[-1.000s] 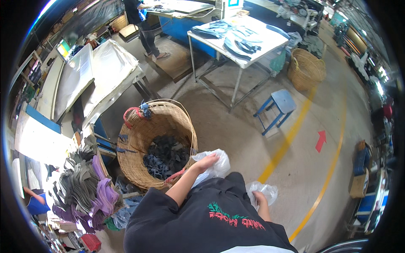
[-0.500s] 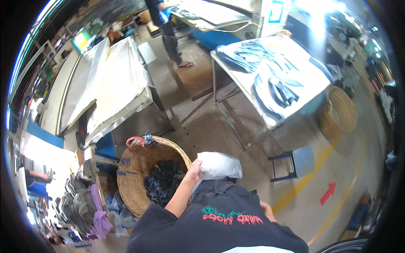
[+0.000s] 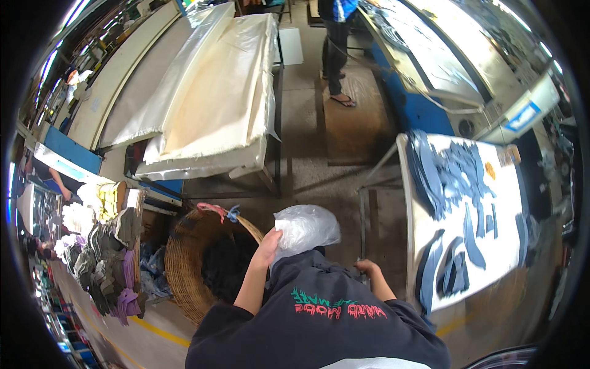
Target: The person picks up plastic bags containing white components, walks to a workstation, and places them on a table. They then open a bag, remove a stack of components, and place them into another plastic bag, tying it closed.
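In front of my chest, my left hand (image 3: 268, 247) grips a clear, crumpled plastic bag (image 3: 308, 229) by its left side. White or pale material shows through the bag at my fingers. My right hand (image 3: 369, 269) is at my right side with its fingers curled; a small greyish thing appears at the fingertips, too unclear to name. Just left of my left forearm stands a tall round wicker basket (image 3: 178, 277). Dark cloth pieces (image 3: 228, 267) lie inside it, and pink and blue ties (image 3: 212, 210) are knotted on its rim.
On the right, a white-topped table (image 3: 479, 284) bears blue-grey cut fabric pieces (image 3: 452, 175). A long table with a plastic-covered pale sheet (image 3: 212, 104) extends at left. Stacked grey and purple pieces (image 3: 110, 264) are at lower left. A person (image 3: 337, 52) stands ahead on a board.
My view has turned left, so tables and the standing person appear farther right. My right hand has come up into fuller sight. The plastic bag stays in my left hand.
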`<move>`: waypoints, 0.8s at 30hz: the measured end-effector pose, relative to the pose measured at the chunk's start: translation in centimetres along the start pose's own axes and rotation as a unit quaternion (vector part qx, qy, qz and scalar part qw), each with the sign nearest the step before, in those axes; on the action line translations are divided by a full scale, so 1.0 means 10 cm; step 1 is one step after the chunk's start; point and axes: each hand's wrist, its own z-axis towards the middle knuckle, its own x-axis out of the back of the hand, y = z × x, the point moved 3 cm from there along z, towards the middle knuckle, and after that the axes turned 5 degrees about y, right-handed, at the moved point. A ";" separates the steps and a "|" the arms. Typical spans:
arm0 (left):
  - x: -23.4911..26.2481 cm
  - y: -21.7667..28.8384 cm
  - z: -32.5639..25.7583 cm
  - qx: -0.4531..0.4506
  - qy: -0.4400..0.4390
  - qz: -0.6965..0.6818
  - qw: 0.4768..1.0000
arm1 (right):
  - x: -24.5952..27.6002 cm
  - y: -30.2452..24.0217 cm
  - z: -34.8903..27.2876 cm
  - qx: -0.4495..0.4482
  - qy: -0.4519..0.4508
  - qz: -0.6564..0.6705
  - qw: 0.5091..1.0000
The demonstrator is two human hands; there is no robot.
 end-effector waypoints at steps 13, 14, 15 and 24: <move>-0.77 2.77 2.88 -0.036 0.012 -0.082 0.996 | 2.24 -2.76 1.42 -0.009 0.156 0.151 0.976; -0.67 2.98 3.15 -0.042 0.030 -0.093 0.994 | 2.35 -2.87 1.56 -0.032 0.135 0.134 0.981; -0.55 3.20 3.41 -0.037 0.062 -0.105 0.992 | 2.47 -2.95 1.70 -0.059 0.120 0.113 0.985; 0.86 4.02 4.79 -0.172 0.290 -0.220 0.915 | 4.06 -5.44 3.13 0.018 0.080 -0.086 0.993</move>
